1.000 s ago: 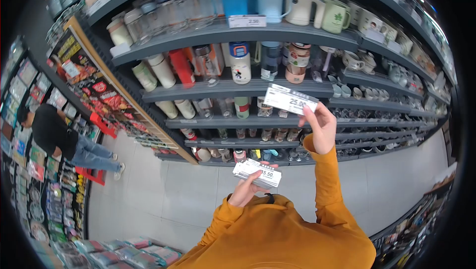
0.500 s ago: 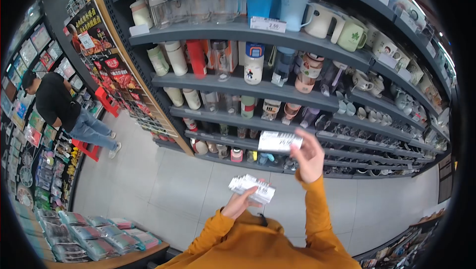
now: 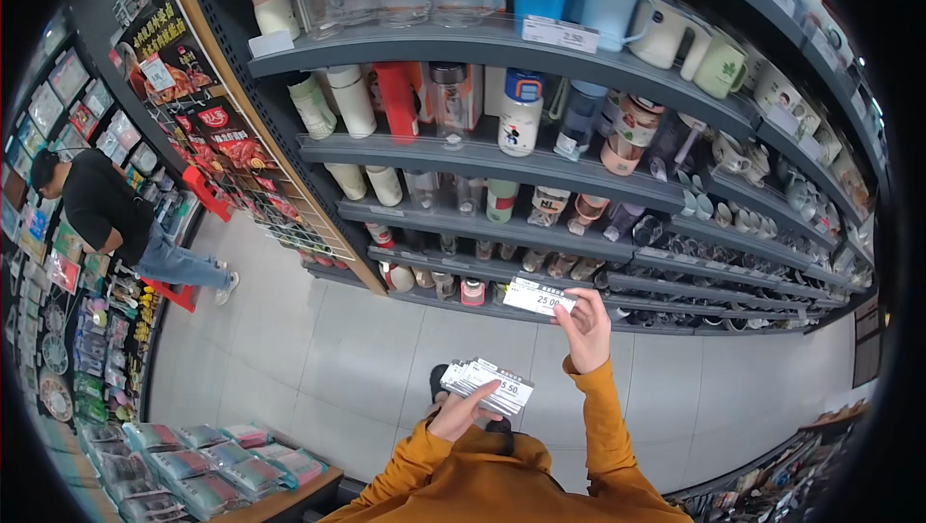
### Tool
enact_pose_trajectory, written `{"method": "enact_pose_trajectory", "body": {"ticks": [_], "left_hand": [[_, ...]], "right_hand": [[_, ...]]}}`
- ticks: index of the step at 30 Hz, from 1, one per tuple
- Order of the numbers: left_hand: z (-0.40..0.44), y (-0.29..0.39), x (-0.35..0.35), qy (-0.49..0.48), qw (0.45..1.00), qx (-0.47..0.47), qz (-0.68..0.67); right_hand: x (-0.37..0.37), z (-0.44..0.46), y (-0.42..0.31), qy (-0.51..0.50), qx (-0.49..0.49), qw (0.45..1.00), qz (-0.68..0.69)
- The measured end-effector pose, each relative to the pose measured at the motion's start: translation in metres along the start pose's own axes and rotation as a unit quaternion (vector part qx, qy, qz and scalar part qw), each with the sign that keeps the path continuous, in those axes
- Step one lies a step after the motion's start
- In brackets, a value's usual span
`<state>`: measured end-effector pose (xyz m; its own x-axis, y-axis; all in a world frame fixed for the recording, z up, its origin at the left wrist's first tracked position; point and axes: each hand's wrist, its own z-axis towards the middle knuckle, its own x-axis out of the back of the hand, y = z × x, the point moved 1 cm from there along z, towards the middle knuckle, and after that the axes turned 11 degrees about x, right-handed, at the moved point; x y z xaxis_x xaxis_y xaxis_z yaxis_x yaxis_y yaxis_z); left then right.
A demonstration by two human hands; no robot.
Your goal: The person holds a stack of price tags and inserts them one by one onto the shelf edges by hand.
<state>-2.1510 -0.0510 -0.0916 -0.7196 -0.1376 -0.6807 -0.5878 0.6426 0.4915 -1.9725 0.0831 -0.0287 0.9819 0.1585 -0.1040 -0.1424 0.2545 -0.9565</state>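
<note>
My left hand (image 3: 459, 413) grips a fanned stack of white price tags (image 3: 490, 387), its thumb lying across the top one, which reads something like 5.50. A single price tag (image 3: 537, 297) marked 25.00 is pinched by its right end between the thumb and fingers of my right hand (image 3: 585, 326). That tag is held up in front of the lower shelves, apart from the stack. Ahead, a white bottle with a blue and orange lid (image 3: 521, 116) stands on a middle shelf. A tag marked 2.50 (image 3: 559, 35) sits on the edge of the shelf above.
Dark shelves (image 3: 453, 158) of cups, bottles and glassware curve across the front. Left of them hangs a rack of food packets (image 3: 224, 133). Another person (image 3: 106, 209) stands near red stools (image 3: 174, 294) on the left. Packaged goods (image 3: 198, 465) lie on a low display at lower left.
My right hand has come slightly down and left with its tag, which now reads clearly. The view has shifted, and a dark shoe shows beside the stack. My left hand keeps its hold.
</note>
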Motion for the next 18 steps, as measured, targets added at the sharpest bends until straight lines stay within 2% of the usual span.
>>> {"method": "enact_pose_trajectory", "body": {"ticks": [5,7,10,11,13,15,17,18], "left_hand": [[0.002,0.044,0.045,-0.004,1.000,-0.014,-0.012],[0.000,0.072,0.068,-0.004,1.000,-0.008,-0.007],[-0.010,0.125,0.099,0.009,1.000,-0.013,-0.005],[-0.014,0.141,0.109,0.016,0.999,-0.028,-0.003],[-0.019,0.171,0.131,0.027,0.998,-0.054,0.005],[-0.025,0.197,0.148,0.048,0.997,-0.053,0.011],[-0.024,0.213,0.167,0.055,0.995,-0.084,0.020],[-0.027,0.223,0.169,0.058,0.995,-0.084,0.016]], "right_hand": [[-0.057,0.049,0.039,0.004,0.037,0.999,-0.023],[-0.097,0.081,0.041,-0.026,0.039,0.999,0.008],[-0.146,0.137,0.051,-0.086,0.039,0.995,-0.040],[-0.164,0.156,0.057,-0.070,0.111,0.989,-0.070],[-0.191,0.189,0.043,-0.075,0.100,0.983,-0.132],[-0.213,0.219,0.036,-0.062,0.225,0.941,-0.246],[-0.226,0.246,0.037,-0.064,0.303,0.910,-0.277],[-0.233,0.254,0.037,-0.062,0.303,0.902,-0.300]]}}
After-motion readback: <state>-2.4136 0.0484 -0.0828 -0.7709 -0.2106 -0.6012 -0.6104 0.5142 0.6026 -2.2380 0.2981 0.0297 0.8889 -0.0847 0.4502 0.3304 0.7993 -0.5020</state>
